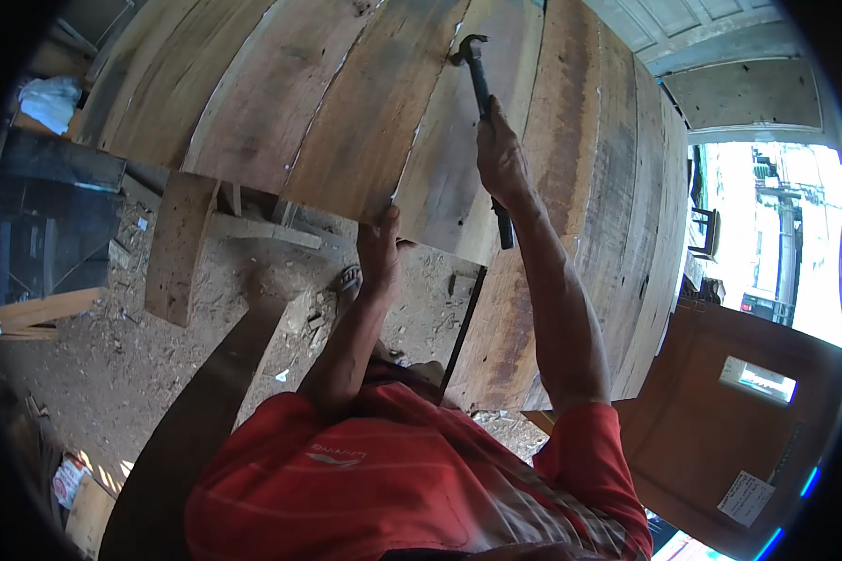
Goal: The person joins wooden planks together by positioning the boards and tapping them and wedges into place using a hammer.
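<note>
Opening [821, 243] at right: blown-out white, main daylight source
Planks [384, 103]: soft light, grain readable
Dirt floor [75, 374]: dimmer, shadowy toward left
Lower-right rim: blue glare streaks
Frame edges: black corners, strong fisheye bend

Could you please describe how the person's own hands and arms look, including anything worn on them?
The left hand and right hand are bare, with no gloves showing, and the forearms are uncovered. The red shirt has short sleeves, pale stripes and small light lettering.
</note>
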Motion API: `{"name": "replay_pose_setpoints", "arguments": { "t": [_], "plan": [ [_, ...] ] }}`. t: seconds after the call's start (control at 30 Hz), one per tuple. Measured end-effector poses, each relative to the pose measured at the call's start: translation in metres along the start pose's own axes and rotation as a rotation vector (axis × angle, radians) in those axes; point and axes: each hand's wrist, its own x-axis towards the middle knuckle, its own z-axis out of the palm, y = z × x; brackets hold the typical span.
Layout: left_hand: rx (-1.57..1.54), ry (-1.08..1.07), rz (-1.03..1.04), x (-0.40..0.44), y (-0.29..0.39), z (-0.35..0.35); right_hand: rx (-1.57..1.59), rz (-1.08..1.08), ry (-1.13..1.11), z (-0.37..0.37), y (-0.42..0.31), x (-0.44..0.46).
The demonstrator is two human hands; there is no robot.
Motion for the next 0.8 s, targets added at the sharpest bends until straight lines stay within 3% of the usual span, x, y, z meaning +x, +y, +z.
{"name": "replay_pose_setpoints", "arguments": {
  "t": [0.2,0.37,0.53,0.67,0.77,0.8],
  "plan": [
    [-0.004,0.015,0.004,0.002,-0.007,-0.01,0.188,0.152,-0.121,-0.029,-0.02,-0.008],
    [0.002,0.029,-0.01,-0.002,-0.005,-0.01,0.253,0.165,0.008,-0.037,-0.044,-0.03],
    [-0.004,0.021,0.007,0.0,-0.007,-0.011,0.027,0.047,0.027,0.014,0.005,-0.008],
    [0.023,0.024,0.02,0.0,-0.006,-0.011,0.162,0.136,-0.106,-0.018,-0.009,0.013],
    [0.031,0.045,0.04,0.001,-0.008,-0.01,0.366,0.326,-0.246,-0.047,-0.044,-0.01],
    [0.036,0.024,0.033,0.002,-0.004,-0.009,0.389,0.374,-0.198,-0.046,-0.048,-0.024]
  ]
}}
